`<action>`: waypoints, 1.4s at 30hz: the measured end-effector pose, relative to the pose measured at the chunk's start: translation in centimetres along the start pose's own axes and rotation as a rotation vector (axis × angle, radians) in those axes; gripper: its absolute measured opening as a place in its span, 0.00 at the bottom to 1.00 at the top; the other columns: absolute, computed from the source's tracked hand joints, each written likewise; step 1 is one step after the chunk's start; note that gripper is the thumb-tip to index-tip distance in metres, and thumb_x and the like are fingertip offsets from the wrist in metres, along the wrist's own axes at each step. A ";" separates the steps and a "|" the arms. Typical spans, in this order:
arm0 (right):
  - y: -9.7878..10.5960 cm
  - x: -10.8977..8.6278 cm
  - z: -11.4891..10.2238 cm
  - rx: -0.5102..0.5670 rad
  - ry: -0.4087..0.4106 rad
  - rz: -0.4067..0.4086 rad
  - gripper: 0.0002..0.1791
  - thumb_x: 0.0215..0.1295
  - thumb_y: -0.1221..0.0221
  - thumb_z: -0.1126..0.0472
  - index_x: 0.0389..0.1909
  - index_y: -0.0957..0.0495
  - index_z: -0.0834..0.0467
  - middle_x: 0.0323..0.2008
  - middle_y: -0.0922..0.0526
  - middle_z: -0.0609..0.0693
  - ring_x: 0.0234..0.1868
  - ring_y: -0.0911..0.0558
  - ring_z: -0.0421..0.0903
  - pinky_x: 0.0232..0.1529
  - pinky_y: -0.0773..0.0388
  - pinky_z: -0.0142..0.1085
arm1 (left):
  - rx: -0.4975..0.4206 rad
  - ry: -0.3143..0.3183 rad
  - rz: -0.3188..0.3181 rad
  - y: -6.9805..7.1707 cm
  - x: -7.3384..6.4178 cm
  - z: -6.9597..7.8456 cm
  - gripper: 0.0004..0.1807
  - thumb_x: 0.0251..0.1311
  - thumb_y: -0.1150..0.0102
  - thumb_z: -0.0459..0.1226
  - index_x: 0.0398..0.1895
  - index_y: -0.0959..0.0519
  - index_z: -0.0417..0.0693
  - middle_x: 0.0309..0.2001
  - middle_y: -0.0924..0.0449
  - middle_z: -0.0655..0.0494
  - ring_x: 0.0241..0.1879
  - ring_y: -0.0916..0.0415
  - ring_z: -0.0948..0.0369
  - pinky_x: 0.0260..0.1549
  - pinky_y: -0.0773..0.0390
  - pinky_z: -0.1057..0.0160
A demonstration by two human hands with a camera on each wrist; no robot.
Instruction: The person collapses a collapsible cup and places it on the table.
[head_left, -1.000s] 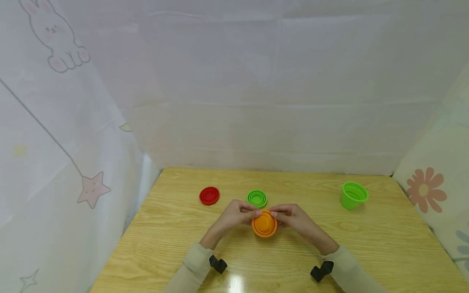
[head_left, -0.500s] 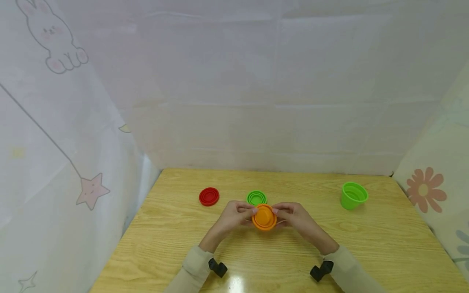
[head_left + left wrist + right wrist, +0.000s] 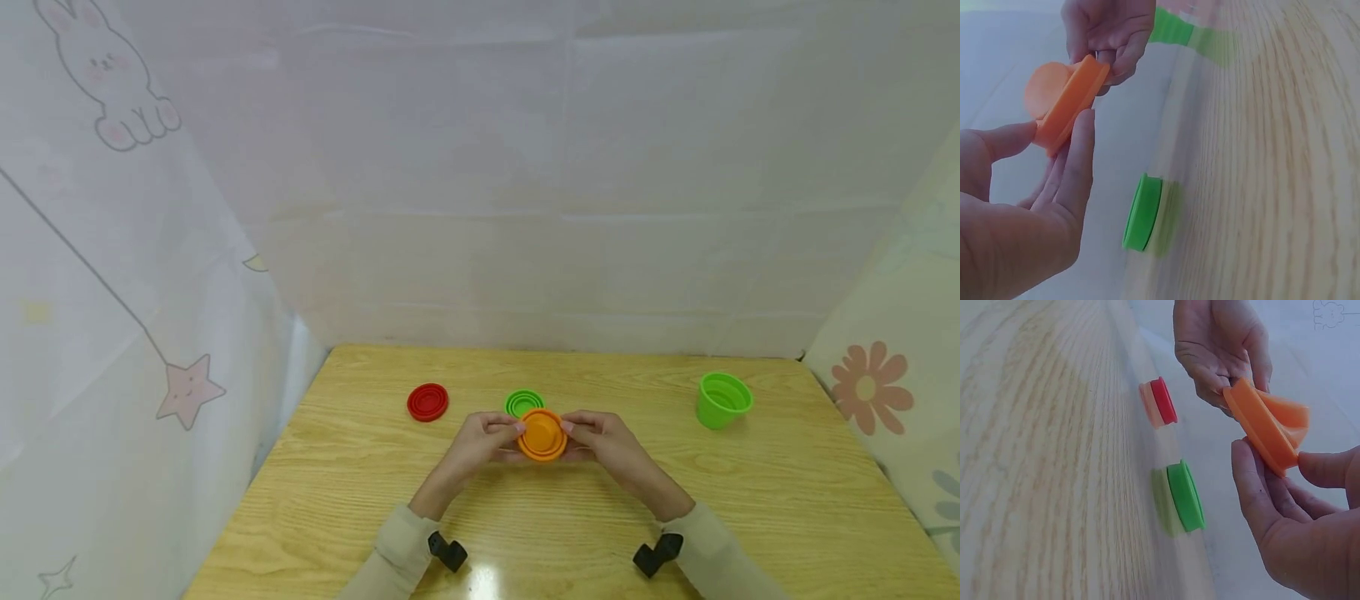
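Note:
Both hands pinch an orange collapsible cup [image 3: 542, 446] by its rim, lifted above the table. My left hand [image 3: 480, 440] has its thumb on the near face and its fingers behind, at the cup's left side. On the opposite side, my right hand [image 3: 606, 443] grips it the same way. The cup is mostly folded flat and tilted; in the right wrist view its middle part [image 3: 1291, 414] bulges out lopsidedly toward the thumb side. Just beyond it lies a flattened green collapsible cup [image 3: 523, 402], partly covered by the orange one in the head view.
A flattened red collapsible cup [image 3: 428, 402] lies on the wooden table [image 3: 337, 475], left of the flat green one. Toward the back right stands an unfolded green cup [image 3: 723, 406]. Pale printed curtains [image 3: 480, 275] surround the table's back and sides.
The orange cup has moved a little away from me, toward the flat green cup, and its tilt has changed. Both hands keep their pinch. The other cups stay put.

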State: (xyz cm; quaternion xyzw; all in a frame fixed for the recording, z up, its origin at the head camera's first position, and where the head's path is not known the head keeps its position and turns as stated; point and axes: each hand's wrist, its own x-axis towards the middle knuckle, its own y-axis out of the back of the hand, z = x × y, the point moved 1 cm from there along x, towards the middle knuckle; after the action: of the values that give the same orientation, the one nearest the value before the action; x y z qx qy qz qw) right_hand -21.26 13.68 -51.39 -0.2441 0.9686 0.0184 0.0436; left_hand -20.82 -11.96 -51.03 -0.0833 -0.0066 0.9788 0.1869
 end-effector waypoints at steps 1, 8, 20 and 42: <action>0.0 0.0 0.0 -0.003 -0.001 -0.002 0.25 0.82 0.44 0.54 0.67 0.24 0.69 0.57 0.14 0.60 0.49 0.10 0.45 0.55 0.11 0.47 | 0.005 0.000 -0.008 0.0 0.0 0.0 0.20 0.74 0.37 0.40 0.58 0.20 0.31 0.49 0.10 0.43 0.42 0.10 0.56 0.56 0.14 0.42; 0.1 -0.4 -0.1 -0.017 -0.022 -0.108 0.25 0.82 0.45 0.55 0.67 0.25 0.71 0.52 0.11 0.54 0.46 0.10 0.45 0.52 0.09 0.48 | 0.103 0.007 -0.083 -0.1 -0.2 0.1 0.20 0.73 0.35 0.42 0.57 0.15 0.35 0.48 0.09 0.43 0.40 0.11 0.60 0.53 0.11 0.42; 0.2 -0.2 -0.1 0.080 -0.034 -0.091 0.25 0.81 0.43 0.54 0.68 0.24 0.68 0.55 0.12 0.50 0.51 0.11 0.45 0.52 0.09 0.43 | 0.060 0.022 -0.080 -0.1 -0.4 0.0 0.22 0.72 0.34 0.43 0.60 0.17 0.34 0.51 0.10 0.40 0.41 0.10 0.60 0.50 0.09 0.51; -0.4 -0.3 -0.4 -0.019 -0.032 -0.029 0.28 0.76 0.36 0.52 0.63 0.23 0.72 0.52 0.11 0.55 0.46 0.10 0.43 0.50 0.09 0.43 | -0.011 0.002 -0.067 -0.9 -0.2 -0.3 0.21 0.71 0.32 0.42 0.56 0.15 0.33 0.47 0.09 0.43 0.39 0.10 0.60 0.52 0.11 0.43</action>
State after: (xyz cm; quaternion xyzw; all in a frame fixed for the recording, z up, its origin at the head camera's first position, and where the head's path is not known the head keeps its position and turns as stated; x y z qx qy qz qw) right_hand -20.84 13.42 -50.95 -0.2581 0.9639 0.0308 0.0571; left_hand -20.21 -11.22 -51.28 -0.0852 -0.0145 0.9718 0.2194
